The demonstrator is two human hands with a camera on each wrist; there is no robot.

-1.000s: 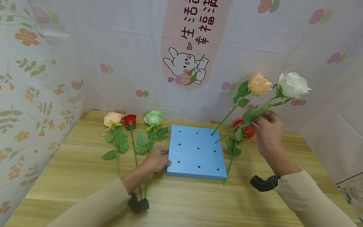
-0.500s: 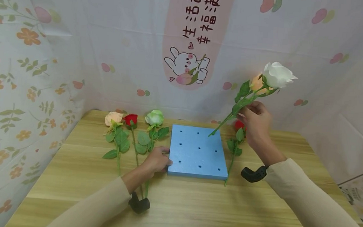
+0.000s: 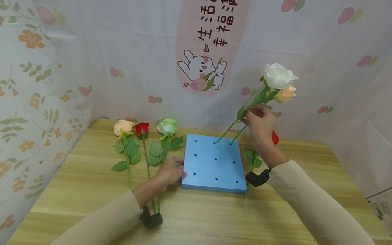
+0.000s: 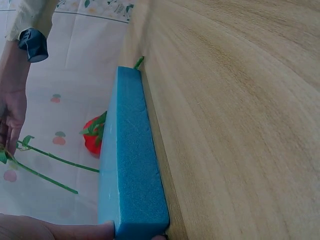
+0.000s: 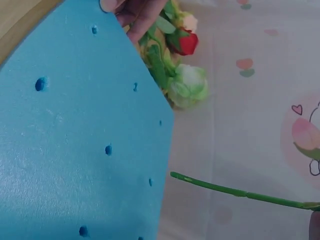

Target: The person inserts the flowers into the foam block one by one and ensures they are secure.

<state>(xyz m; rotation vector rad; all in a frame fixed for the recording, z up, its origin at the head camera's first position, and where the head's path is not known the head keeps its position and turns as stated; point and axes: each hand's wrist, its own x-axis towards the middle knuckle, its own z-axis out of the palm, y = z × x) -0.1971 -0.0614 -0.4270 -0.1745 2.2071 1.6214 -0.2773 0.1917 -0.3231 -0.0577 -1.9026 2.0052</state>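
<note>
White full-petalled rose (image 3: 279, 76) slants from the right hand (image 3: 260, 123), which pinches its green stem (image 3: 227, 130), lower end free above a square blue foam board (image 3: 203, 168). Left hand (image 3: 169, 173) grips the board's edge, thumb on top. Behind the right hand, a peach ruffled rose (image 3: 286, 93) stands tilted in the board.

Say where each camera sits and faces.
Head: head-worn, facing forward and down at the blue board; left hand, right hand, sleeves show.
Left wrist: wrist-worn, looking along the board's side; left thumb, right hand show.
Right wrist: wrist-worn, looking across board and stem; left fingers, right hand's edge show.
Both wrist views share the board.
</note>
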